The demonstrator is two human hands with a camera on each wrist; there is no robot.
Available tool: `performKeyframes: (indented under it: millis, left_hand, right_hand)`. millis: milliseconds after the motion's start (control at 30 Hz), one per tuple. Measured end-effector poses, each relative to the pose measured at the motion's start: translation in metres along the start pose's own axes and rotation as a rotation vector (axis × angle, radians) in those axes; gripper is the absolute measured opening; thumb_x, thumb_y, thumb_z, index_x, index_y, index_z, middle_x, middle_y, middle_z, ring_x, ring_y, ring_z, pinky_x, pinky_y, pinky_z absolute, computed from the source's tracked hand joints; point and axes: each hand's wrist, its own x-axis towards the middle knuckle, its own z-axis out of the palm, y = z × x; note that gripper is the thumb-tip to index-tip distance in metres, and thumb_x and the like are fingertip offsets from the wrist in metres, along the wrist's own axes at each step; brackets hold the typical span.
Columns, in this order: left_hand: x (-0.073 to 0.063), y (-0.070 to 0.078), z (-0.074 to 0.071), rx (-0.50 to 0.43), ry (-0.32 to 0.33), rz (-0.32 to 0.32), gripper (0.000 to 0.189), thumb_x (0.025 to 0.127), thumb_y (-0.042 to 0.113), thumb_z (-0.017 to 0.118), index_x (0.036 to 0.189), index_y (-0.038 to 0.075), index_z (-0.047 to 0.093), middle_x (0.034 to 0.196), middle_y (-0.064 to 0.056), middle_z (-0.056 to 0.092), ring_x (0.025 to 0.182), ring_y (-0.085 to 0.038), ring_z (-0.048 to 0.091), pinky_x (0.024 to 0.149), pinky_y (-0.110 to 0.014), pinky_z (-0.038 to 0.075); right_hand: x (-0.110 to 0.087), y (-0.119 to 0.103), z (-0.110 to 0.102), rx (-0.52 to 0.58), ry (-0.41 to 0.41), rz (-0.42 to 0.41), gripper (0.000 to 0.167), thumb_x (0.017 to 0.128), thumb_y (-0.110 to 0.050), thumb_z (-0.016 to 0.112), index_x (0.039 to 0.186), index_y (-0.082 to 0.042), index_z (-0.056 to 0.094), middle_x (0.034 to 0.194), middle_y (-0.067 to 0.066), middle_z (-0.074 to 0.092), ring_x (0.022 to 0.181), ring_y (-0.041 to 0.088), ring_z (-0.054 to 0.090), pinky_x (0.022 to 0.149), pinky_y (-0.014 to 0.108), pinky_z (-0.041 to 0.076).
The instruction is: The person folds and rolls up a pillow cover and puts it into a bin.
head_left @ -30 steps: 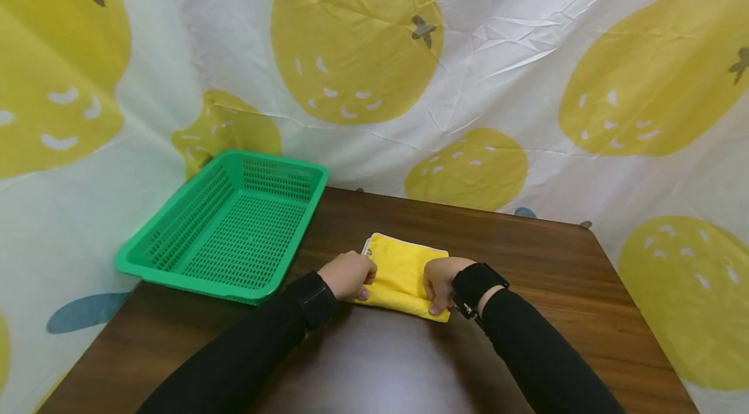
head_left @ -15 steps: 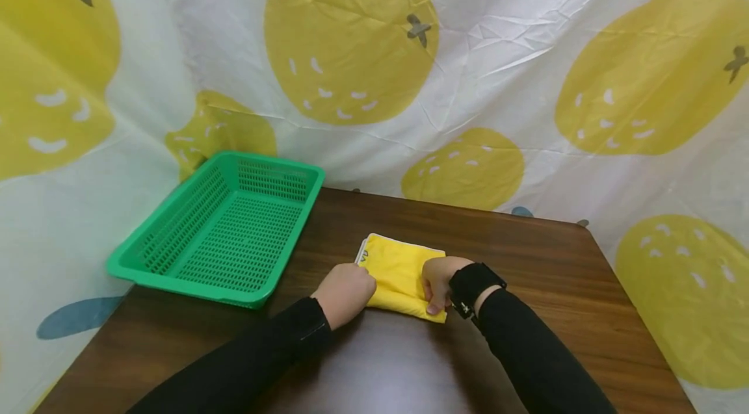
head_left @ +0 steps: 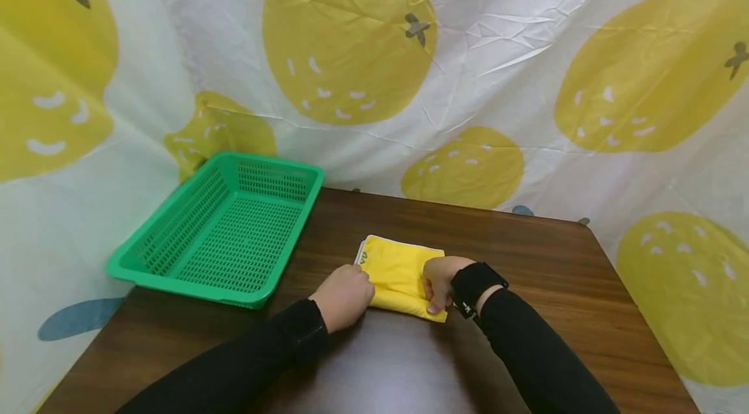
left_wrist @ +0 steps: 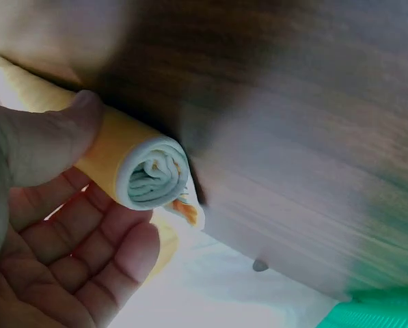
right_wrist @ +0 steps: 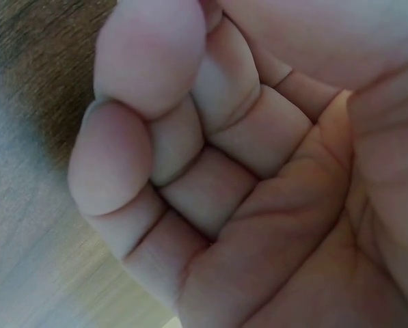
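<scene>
A yellow towel point(head_left: 398, 264) with a white edge lies on the table, its near side turned into a roll. My left hand point(head_left: 344, 297) holds the left end of that roll. In the left wrist view, the thumb point(left_wrist: 57, 140) lies on top of the roll and the fingers curl beneath; its white spiral end point(left_wrist: 154, 174) faces the camera. At the other end, my right hand point(head_left: 441, 281) pinches the roll, thumb at the near edge. Curled fingers point(right_wrist: 210, 178) fill the right wrist view, where the pinched part of the towel is hidden.
A green plastic basket point(head_left: 175, 284) with slotted walls stands at the back left of the brown wooden table point(head_left: 538, 258). Nothing lies in it. A white curtain point(head_left: 363, 154) with yellow fruit prints hangs behind the table and along its sides.
My left hand has shifted a little left and nearer to me, onto the roll's end, baring more of the towel's printed left edge. The right hand stays in place. The view has turned slightly.
</scene>
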Motion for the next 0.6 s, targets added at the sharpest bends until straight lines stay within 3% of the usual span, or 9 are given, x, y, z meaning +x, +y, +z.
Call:
performKeyframes:
  millis: [600]
  left_hand:
    - [0.0058,-0.0033,0.0036,-0.074,-0.065,-0.039,0.012,0.090,0.017,0.081,0.080,0.012,0.076,0.077,-0.002,0.072,0.069,-0.018,0.065,0.067,-0.035,0.057]
  right_hand:
    - [-0.0024,0.0035,0.0012,0.033,0.004,-0.028,0.028,0.078,-0.017,0.096,0.076,-0.011,0.069,0.066,-0.002,0.057,0.064,0.013,0.052,0.059,0.024,0.042]
